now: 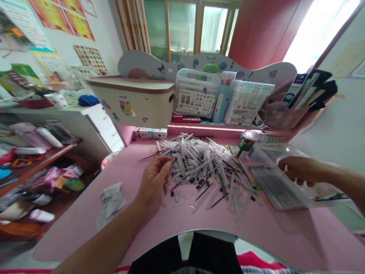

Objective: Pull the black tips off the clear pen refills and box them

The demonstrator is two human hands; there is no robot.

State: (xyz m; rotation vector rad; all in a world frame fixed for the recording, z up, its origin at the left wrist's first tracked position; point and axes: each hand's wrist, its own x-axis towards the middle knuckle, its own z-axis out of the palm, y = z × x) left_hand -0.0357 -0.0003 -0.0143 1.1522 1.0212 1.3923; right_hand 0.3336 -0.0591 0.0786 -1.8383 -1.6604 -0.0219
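- Head view, desk (85, 224): pink top is filling the middle of the frame, with its curved near edge running along the bottom.
- Pens (205, 167): a loose heap of clear tubes, thin black refills and small caps is lying across the middle of the desk. It is reaching from the far edge to about halfway towards the near edge.
- Left hand (155, 179): it is resting on the desk at the heap's left edge, palm down, fingers bent and drawn together. The fingertips (168, 163) are touching the outermost tubes. Whether they are pinching one is not clear.
- Right hand (296, 169): it is coming in from the desk's right edge, fingers curled over the far rim of the case (273, 182) and gripping it.
- Case: this clear, long box is sitting tilted at the heap's right edge, near the desk's right side, with dark refills lying lengthwise inside.
- Cloth (111, 199): a crumpled grey piece is lying near the desk's left edge, just left of the left forearm and apart from the heap.
- Bin (134, 101): a beige tub with stickers is standing at the far left corner, on the raised back ledge.
- Marker sets (195, 93): clear carry cases are standing along the far edge behind the heap, right of the bin.
- Carton (150, 133): a small flat box is lying under the bin, just beyond the heap's far left end.
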